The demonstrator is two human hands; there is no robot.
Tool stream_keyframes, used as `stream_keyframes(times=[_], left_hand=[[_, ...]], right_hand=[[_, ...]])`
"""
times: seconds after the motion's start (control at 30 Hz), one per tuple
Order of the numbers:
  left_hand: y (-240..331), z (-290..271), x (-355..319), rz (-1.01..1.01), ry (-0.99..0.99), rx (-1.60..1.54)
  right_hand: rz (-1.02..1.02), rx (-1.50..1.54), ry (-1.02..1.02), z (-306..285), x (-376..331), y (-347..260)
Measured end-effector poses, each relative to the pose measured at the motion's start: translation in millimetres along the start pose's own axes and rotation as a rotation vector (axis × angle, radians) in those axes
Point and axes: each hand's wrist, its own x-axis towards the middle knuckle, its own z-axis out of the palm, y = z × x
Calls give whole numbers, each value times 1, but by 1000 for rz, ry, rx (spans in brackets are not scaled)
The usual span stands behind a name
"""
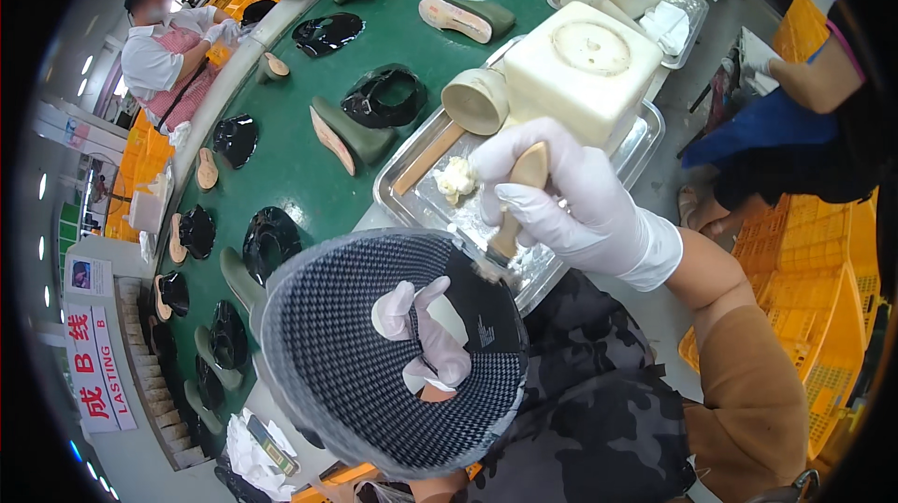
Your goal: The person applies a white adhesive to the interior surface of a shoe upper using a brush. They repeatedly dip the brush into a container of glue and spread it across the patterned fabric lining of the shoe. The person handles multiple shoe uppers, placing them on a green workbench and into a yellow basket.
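My right hand (571,194), in a white glove, grips the wooden handle of a brush (507,233). Its bristle end meets the dark inner edge of a black and grey knitted shoe upper (318,335). The upper hangs wide and round in front of me. Through the openings in it shows my left hand (432,330), also gloved, with bent fingers closed on a strip of the upper. Just left of my right hand, a lump of white paste-like stuff (456,179) lies on a metal tray (398,196), next to a flat wooden stick (428,160).
A cream plastic container (585,63) and a cup (475,101) stand on the tray. Green shoe lasts (351,133) and glossy black uppers (383,96) sit along the green conveyor (299,110). Yellow crates (795,288) stand at right. A co-worker (168,54) works across the conveyor.
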Motion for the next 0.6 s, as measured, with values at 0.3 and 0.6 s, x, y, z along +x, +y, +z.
stream_keyframes(times=[0.3, 0.6], left_hand=[[-15, 8, -1, 191, 81, 163], [-15, 1, 5, 319, 64, 438]], right_hand=[[31, -254, -118, 3, -16, -1], [-209, 44, 153, 28, -16, 25]])
